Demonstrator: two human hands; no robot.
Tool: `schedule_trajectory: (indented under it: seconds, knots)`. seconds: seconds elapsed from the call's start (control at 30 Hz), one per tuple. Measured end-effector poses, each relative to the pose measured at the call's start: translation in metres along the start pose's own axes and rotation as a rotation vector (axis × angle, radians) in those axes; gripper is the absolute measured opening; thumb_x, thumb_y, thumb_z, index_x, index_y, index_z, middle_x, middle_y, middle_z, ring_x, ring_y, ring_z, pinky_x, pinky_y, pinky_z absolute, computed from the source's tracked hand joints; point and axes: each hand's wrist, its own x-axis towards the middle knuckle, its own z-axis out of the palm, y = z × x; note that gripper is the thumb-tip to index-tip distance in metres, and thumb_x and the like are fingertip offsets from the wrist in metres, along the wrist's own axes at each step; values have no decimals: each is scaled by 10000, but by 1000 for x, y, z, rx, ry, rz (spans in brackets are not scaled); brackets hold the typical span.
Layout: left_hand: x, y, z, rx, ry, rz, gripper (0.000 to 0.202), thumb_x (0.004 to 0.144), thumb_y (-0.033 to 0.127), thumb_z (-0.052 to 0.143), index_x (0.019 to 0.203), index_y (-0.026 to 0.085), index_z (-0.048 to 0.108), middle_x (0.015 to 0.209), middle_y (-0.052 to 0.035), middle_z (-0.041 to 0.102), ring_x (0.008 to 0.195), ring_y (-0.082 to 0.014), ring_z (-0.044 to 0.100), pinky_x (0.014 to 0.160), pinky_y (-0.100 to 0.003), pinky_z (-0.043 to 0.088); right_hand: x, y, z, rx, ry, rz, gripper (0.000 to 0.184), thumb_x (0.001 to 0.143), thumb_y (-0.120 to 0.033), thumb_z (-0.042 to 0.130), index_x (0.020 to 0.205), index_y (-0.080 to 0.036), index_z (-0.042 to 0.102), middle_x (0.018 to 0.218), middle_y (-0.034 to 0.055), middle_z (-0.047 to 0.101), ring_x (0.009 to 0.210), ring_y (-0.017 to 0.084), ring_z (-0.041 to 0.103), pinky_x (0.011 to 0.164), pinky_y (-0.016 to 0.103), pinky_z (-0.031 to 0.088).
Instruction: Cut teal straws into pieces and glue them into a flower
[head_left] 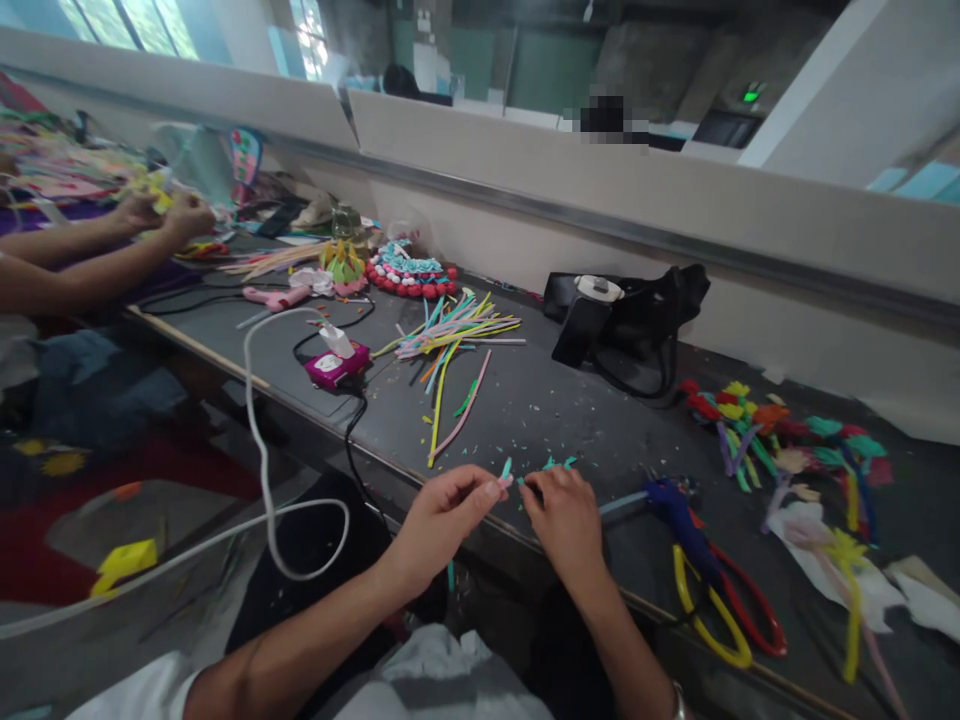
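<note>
A teal-tipped piece [506, 469], pinched in the left hand [457, 500], is nearer than the strip pile [457, 330]; whether the curled right hand [566, 512] holds anything is unclear. Magenta socket block [337, 368] left of the pile, black bag [645, 320] right.

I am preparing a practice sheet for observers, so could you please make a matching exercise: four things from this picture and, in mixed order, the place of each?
Things
1. small teal piece, tip pointing up
2. magenta box-shaped power socket
3. black strapped bag
4. dark-blue elongated tool

Places
A. beside the pale wall
B. in the left hand's fingertips
C. beside the right hand, on its right
D. left of the pile of thin multicoloured strips

Pairs: 1-B, 2-D, 3-A, 4-C
</note>
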Motion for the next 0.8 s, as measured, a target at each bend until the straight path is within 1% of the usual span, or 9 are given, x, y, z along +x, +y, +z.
schedule_trajectory:
  seconds: [0.17, 0.27, 0.33, 0.43, 0.53, 0.63, 0.7, 0.8]
  knots:
    - [4, -5, 2, -9, 21, -2, 327, 831, 463, 600, 846, 142, 661, 558, 62, 395, 509, -68, 288, 466, -197, 220, 1, -8, -5, 73, -4, -16, 119, 831, -173, 573, 723, -205, 611, 759, 44, 612, 797, 211, 535, 737, 327, 372]
    - [9, -7, 5, -17, 45, -7, 330, 825, 467, 603, 852, 144, 668, 544, 65, 394, 500, -70, 283, 470, -197, 237, -3, -13, -15, 169, -1, -20, 76, 833, -162, 555, 774, -203, 581, 780, 25, 619, 804, 189, 555, 750, 299, 403]
    - [12, -7, 6, -13, 45, -6, 330, 814, 468, 612, 844, 145, 675, 555, 61, 413, 508, -72, 301, 482, -196, 261, -7, -16, -23, 234, -6, -24, 54, 851, -174, 538, 825, -209, 569, 788, 4, 625, 775, 158, 572, 713, 258, 420]
    - [13, -8, 7, 4, 8, 8, 318, 802, 461, 624, 821, 148, 677, 601, 46, 471, 548, -79, 364, 526, -194, 314, -14, -21, -36, 339, -9, -24, 60, 866, -191, 521, 829, -220, 558, 761, -20, 621, 713, 126, 578, 664, 221, 424]
    - [13, -9, 7, 18, -56, 39, 275, 788, 418, 648, 819, 146, 670, 687, 19, 548, 642, -101, 456, 607, -202, 372, -17, -25, -45, 420, 3, -34, 63, 842, -177, 522, 803, -216, 553, 727, -21, 608, 686, 127, 569, 640, 222, 411]
    - [11, -10, 5, 72, -82, 60, 234, 763, 367, 668, 747, 135, 645, 693, 10, 553, 680, -114, 474, 626, -206, 382, -18, -30, -50, 396, 24, -50, 63, 822, -167, 519, 789, -213, 547, 708, -18, 596, 671, 131, 560, 619, 227, 395]
    - [9, -11, 3, 129, -73, 64, 228, 762, 349, 661, 695, 134, 623, 657, 19, 517, 660, -109, 452, 600, -200, 365, -18, -33, -52, 371, 34, -56, 63, 815, -168, 519, 778, -213, 543, 705, -15, 595, 670, 132, 560, 615, 227, 392]
    - [7, -11, 0, 187, -51, 78, 214, 767, 334, 648, 687, 137, 621, 638, 30, 484, 651, -105, 432, 588, -198, 351, -20, -37, -55, 360, 27, -60, 64, 817, -179, 514, 776, -214, 548, 709, -10, 603, 676, 135, 567, 615, 228, 397]
